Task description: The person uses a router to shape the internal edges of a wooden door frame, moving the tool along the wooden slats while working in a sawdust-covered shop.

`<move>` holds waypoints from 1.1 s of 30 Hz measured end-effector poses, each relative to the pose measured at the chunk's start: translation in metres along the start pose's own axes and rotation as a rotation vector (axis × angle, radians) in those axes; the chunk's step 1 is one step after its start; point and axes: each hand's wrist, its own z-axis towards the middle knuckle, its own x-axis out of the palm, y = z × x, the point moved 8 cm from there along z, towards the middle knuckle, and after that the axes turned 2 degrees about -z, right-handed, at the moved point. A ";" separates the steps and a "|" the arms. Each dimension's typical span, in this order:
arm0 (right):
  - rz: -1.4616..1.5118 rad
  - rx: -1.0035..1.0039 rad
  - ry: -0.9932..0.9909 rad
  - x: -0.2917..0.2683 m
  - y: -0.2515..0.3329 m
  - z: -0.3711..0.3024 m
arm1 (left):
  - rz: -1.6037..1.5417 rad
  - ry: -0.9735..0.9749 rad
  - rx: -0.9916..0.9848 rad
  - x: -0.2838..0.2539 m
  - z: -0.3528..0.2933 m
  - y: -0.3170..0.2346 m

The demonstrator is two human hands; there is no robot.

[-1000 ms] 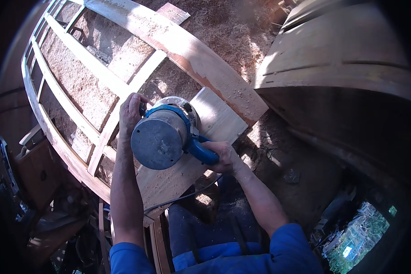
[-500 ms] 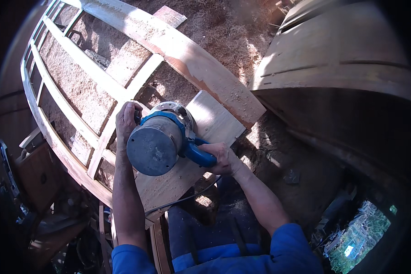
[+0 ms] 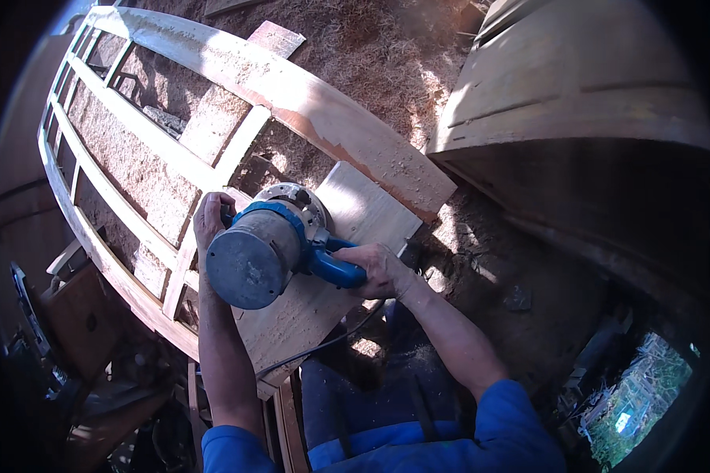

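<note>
A router [image 3: 252, 266] with a grey cylindrical motor housing, blue handles and a round pale base sits on a wide light wooden board [image 3: 364, 203], its motor end tilted toward me. My left hand [image 3: 209, 221] is closed around the handle on its left side. On the right, my right hand [image 3: 377, 270] grips the blue loop handle, fingers wrapped through it. A dark power cord [image 3: 315, 351] runs below the router across the board's near edge. The bit and the cut beneath the base are hidden.
The board joins a large curved wooden frame [image 3: 347, 114] with slats and cross-pieces, strewn with shavings. Sawdust covers the ground [image 3: 355, 47] beyond. A big curved wooden panel structure [image 3: 576, 87] stands at right. Wooden pieces [image 3: 87, 315] clutter the dark left side.
The view has shifted slightly. The router sits slightly farther left and lower in the picture, with both hands still holding it.
</note>
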 end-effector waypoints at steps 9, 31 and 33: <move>-0.030 0.006 0.029 -0.002 0.000 0.022 | -0.029 0.019 -0.012 -0.013 0.011 0.006; 0.008 0.015 0.045 -0.006 -0.004 -0.002 | 0.086 -0.022 0.048 0.008 -0.011 -0.015; 0.014 0.007 0.037 -0.005 -0.004 -0.006 | -0.036 -0.009 -0.103 0.008 -0.011 -0.004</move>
